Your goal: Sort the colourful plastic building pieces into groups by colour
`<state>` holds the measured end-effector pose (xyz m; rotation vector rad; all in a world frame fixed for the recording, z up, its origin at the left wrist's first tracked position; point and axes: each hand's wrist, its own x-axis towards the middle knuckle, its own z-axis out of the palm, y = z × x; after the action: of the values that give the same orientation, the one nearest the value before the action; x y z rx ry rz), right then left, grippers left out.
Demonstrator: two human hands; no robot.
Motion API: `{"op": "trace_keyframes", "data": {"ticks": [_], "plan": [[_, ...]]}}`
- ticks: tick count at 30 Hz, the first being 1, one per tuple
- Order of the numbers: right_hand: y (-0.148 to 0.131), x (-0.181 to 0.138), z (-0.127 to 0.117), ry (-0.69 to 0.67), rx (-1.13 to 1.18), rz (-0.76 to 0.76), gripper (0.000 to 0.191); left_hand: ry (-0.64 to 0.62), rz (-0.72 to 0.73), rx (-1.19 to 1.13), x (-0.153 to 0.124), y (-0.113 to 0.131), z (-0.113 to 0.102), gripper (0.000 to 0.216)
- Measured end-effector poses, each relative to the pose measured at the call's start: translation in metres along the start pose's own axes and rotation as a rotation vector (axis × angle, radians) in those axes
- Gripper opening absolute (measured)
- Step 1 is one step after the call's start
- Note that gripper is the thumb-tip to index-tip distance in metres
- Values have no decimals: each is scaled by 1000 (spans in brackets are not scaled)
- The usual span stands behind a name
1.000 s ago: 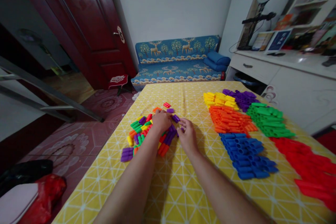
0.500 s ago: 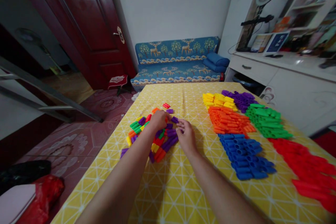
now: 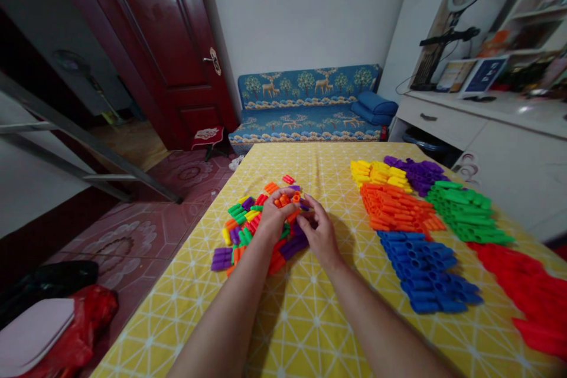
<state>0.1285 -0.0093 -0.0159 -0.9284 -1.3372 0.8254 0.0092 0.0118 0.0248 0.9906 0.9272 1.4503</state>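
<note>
Head camera shows the left hand (image 3: 272, 220) with its fingers closed around several orange tubes (image 3: 280, 201), over the mixed heap (image 3: 245, 236) on the tabletop (image 3: 310, 313). The left forearm (image 3: 238, 301) hides part of this heap. Right hand (image 3: 322, 235) is just beside, fingers bent; whether they grip something, I cannot tell. Colour-sorted piles (image 3: 396, 208) lie well apart, to the right.

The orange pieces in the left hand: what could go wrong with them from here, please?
The left hand holds several orange pieces at once, so one might slip out. The mixed pile close by also has orange pieces, so a dropped one could be hard to tell apart. The orange group lies close beside the yellow group and the blue group, so a careless touch there might mix colours.
</note>
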Motion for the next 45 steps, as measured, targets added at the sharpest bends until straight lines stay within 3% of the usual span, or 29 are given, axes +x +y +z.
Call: {"op": "trace_keyframes", "data": {"ticks": [4, 6, 9, 13, 18, 22, 28, 33, 37, 41, 45], "plan": [[2, 1, 0, 23, -49, -34, 57, -157, -67, -31, -3, -2, -1, 57], [2, 2, 0, 54, -34, -1, 50, -187, -55, -10, -3, -4, 0, 59], [0, 3, -2, 119, 63, 90, 36, -68, 48, 40, 0, -7, -2, 51], [-1, 5, -7, 244, 246, 163, 37, 94, 157, 208, 7, -13, -8, 36], [3, 8, -10, 292, 472, 188, 32, -36, 246, 411, 5, -22, -9, 35], [4, 8, -11, 281, 446, 232, 32, -158, 280, 426, 0, -18, -5, 44], [-1, 6, -12, 265, 370, 288, 36, -71, 237, 360, 0, -10, -4, 25], [1, 10, -20, 450, 437, 252, 33, -24, 212, 370, 4, -16, -8, 27], [10, 10, -23, 422, 244, 254, 29, -13, 186, 326, 7, -19, -12, 32], [11, 7, -17, 322, -143, 113, 46, -10, 196, 302, 6, -17, -12, 31], [4, 3, -12, 243, -216, 31, 47, -37, 167, 270, 3, -14, -9, 32]]}}
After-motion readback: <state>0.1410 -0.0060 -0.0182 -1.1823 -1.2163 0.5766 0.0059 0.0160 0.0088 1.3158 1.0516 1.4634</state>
